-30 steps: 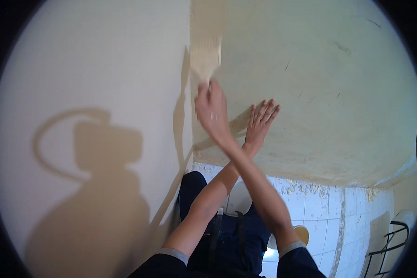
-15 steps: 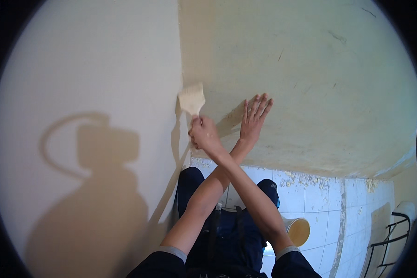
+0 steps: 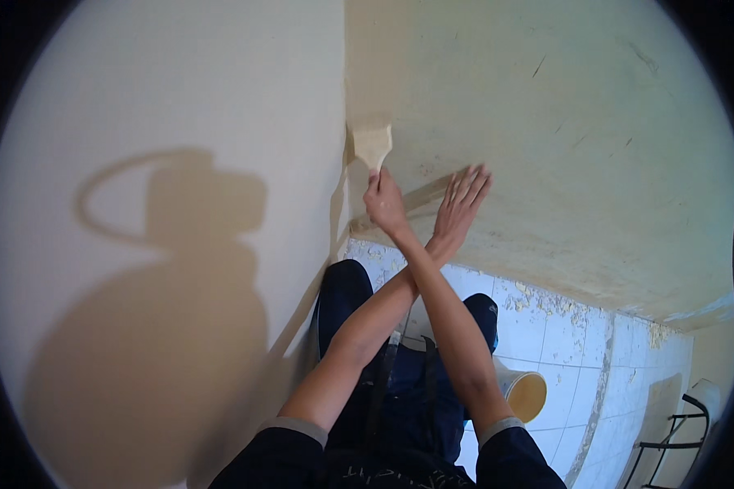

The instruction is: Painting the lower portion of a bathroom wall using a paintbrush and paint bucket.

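Head view: bucket (image 3: 528,398) near right knee (image 3: 483,314), flakes (image 3: 540,304) along wall (image 3: 563,212).

Floor (image 3: 518,334): white square tiles, thin dark joints. A rough greyish strip (image 3: 602,391) crosses the tiling to the right of centre. Surface soiled: pale yellowish flakes (image 3: 538,297) scattered along the far edge, thickest to the right of centre and thinning toward the near tiles; a further small cluster (image 3: 659,333) noted at the far right. One light-walled bucket (image 3: 506,381), open at the top and tan inside, positioned on the tiles, left side partly hidden; nature of contents not determinable. Black tubular frame (image 3: 669,446) at lower right; its floor contact lies outside the visible area.
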`<state>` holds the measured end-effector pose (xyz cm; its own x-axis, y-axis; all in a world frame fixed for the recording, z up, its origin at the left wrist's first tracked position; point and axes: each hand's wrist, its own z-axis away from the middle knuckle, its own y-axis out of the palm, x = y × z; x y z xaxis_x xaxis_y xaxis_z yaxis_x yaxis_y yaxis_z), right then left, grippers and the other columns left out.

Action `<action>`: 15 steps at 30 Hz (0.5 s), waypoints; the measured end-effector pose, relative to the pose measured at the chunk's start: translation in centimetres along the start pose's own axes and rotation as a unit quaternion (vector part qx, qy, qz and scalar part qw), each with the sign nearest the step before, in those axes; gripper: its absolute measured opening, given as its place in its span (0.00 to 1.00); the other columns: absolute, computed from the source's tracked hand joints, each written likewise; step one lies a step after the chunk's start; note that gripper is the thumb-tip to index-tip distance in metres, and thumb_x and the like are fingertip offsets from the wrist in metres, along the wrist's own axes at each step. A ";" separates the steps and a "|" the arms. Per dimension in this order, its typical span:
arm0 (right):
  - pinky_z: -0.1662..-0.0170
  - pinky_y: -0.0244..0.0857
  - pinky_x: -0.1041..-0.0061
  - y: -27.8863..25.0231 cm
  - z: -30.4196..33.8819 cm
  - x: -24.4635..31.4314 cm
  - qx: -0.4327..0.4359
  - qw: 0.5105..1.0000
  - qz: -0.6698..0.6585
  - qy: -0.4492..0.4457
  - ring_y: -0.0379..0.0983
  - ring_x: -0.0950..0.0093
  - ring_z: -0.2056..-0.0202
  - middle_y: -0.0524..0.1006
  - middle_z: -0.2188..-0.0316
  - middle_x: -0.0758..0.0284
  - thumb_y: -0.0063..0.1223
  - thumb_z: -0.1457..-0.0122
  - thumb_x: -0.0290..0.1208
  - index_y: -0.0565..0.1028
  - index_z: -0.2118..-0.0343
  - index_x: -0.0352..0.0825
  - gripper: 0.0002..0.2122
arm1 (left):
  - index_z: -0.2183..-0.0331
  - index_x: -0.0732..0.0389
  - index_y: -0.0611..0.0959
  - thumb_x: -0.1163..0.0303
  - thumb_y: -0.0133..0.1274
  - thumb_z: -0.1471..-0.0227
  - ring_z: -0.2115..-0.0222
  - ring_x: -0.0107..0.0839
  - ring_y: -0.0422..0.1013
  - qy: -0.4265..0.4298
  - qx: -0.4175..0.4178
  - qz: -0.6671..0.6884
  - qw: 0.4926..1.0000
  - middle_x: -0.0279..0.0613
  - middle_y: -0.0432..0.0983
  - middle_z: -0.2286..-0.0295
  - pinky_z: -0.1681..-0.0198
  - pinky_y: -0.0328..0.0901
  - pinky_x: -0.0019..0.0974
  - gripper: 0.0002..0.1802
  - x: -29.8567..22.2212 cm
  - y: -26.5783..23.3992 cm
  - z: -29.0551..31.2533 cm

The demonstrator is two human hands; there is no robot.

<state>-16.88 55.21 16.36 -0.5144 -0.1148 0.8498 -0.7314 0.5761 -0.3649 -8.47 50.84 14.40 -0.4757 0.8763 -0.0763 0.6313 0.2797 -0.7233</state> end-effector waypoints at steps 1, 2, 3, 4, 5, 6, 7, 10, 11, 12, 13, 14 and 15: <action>0.72 0.64 0.62 2.4 1.4 -2.9 -0.031 0.998 0.040 -0.041 0.71 0.57 0.79 0.72 0.80 0.51 0.34 0.38 0.34 0.67 0.71 0.26 0.14 | 0.43 0.58 0.60 0.79 0.49 0.59 0.38 0.41 0.39 -0.026 0.054 0.037 0.998 0.44 0.39 0.39 0.37 0.40 0.49 0.39 0.3 1.9 4.2; 0.74 0.65 0.63 4.3 3.2 -4.5 0.080 0.993 0.011 0.083 0.71 0.60 0.81 0.72 0.82 0.53 0.34 0.38 0.35 0.68 0.72 0.26 0.15 | 0.45 0.61 0.65 0.78 0.50 0.59 0.38 0.43 0.39 -0.058 0.113 0.071 0.989 0.48 0.40 0.39 0.38 0.41 0.49 0.35 1.2 4.3 10.3; 0.76 0.66 0.65 5.5 5.6 -6.6 0.188 0.960 -0.012 0.208 0.71 0.63 0.84 0.72 0.84 0.54 0.34 0.38 0.35 0.69 0.73 0.26 0.16 | 0.50 0.62 0.71 0.73 0.53 0.59 0.39 0.45 0.42 -0.085 0.216 0.129 0.964 0.53 0.40 0.40 0.39 0.44 0.51 0.29 1.3 6.2 16.5; 0.78 0.65 0.66 6.2 7.7 -9.9 0.211 0.964 0.025 0.159 0.71 0.64 0.85 0.71 0.86 0.56 0.34 0.38 0.36 0.69 0.75 0.27 0.17 | 0.54 0.61 0.73 0.70 0.54 0.60 0.45 0.50 0.55 -0.104 0.319 0.169 0.927 0.54 0.49 0.42 0.45 0.54 0.54 0.26 0.8 8.2 21.3; 0.81 0.65 0.68 6.8 8.2 -9.0 0.227 0.969 0.055 0.082 0.71 0.66 0.86 0.71 0.88 0.59 0.33 0.38 0.36 0.69 0.76 0.27 0.18 | 0.57 0.60 0.73 0.69 0.53 0.59 0.54 0.53 0.65 -0.280 0.315 0.446 0.790 0.57 0.58 0.47 0.54 0.62 0.56 0.23 2.2 10.4 25.1; 0.82 0.64 0.69 3.3 12.1 -14.4 0.181 0.960 0.033 0.213 0.70 0.69 0.86 0.70 0.88 0.60 0.34 0.38 0.37 0.69 0.76 0.28 0.18 | 0.59 0.60 0.73 0.70 0.52 0.58 0.61 0.53 0.69 -0.264 0.458 0.441 0.726 0.57 0.63 0.52 0.60 0.64 0.54 0.20 -3.1 11.0 27.0; 0.83 0.62 0.70 3.1 13.7 -12.4 0.153 0.943 -0.022 0.296 0.69 0.72 0.87 0.69 0.88 0.62 0.34 0.37 0.39 0.69 0.77 0.28 0.19 | 0.58 0.61 0.72 0.69 0.51 0.56 0.60 0.51 0.69 -0.189 0.483 0.366 0.772 0.56 0.64 0.53 0.58 0.64 0.52 0.19 -2.7 12.1 30.6; 0.82 0.60 0.72 7.1 10.9 -4.0 0.051 0.990 -0.113 0.072 0.66 0.74 0.87 0.66 0.89 0.64 0.34 0.36 0.41 0.67 0.77 0.29 0.20 | 0.53 0.60 0.70 0.60 0.44 0.50 0.55 0.46 0.67 -0.112 0.313 0.201 0.922 0.51 0.66 0.52 0.52 0.59 0.49 0.23 2.6 17.3 38.9; 0.81 0.58 0.74 8.1 9.5 1.3 0.052 0.985 -0.163 0.039 0.64 0.77 0.86 0.65 0.88 0.66 0.35 0.36 0.41 0.66 0.76 0.29 0.19 | 0.48 0.56 0.68 0.52 0.39 0.46 0.51 0.43 0.65 -0.104 0.141 0.127 0.976 0.47 0.66 0.50 0.47 0.55 0.48 0.28 4.6 17.0 43.5; 0.79 0.58 0.74 0.9 7.8 -5.0 0.008 0.994 -0.086 0.068 0.64 0.78 0.83 0.66 0.87 0.65 0.35 0.36 0.40 0.66 0.74 0.28 0.18 | 0.55 0.69 0.70 0.62 0.45 0.44 0.51 0.40 0.62 -0.087 0.255 0.452 0.850 0.49 0.68 0.55 0.47 0.56 0.41 0.21 -4.9 16.5 41.1; 0.78 0.58 0.74 0.8 5.0 -1.7 -0.007 0.995 -0.097 0.023 0.63 0.77 0.83 0.66 0.87 0.65 0.35 0.35 0.40 0.66 0.74 0.28 0.18 | 0.55 0.69 0.70 0.62 0.45 0.44 0.51 0.40 0.62 -0.101 0.262 0.441 0.852 0.49 0.68 0.55 0.47 0.56 0.41 0.21 -4.5 16.6 40.7; 0.78 0.58 0.74 2.0 2.3 2.0 -0.017 0.992 -0.120 -0.035 0.63 0.77 0.83 0.66 0.87 0.65 0.35 0.35 0.40 0.66 0.74 0.28 0.18 | 0.51 0.63 0.69 0.59 0.42 0.45 0.48 0.42 0.59 -0.234 0.314 0.555 0.734 0.48 0.64 0.50 0.47 0.55 0.46 0.23 -3.4 17.3 40.1; 0.78 0.58 0.73 3.3 0.1 3.9 -0.018 0.988 -0.144 -0.053 0.63 0.76 0.83 0.66 0.87 0.64 0.35 0.35 0.39 0.66 0.73 0.28 0.17 | 0.47 0.57 0.67 0.57 0.39 0.46 0.44 0.43 0.56 -0.353 0.341 0.652 0.578 0.47 0.60 0.46 0.47 0.55 0.52 0.26 -1.9 17.3 39.9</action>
<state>-21.32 56.61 18.40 -0.3321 -0.3621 0.8710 -0.8392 0.5350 -0.0976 -21.08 38.31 -25.35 -0.1509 -0.2781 -0.9486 0.4619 -0.8683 0.1810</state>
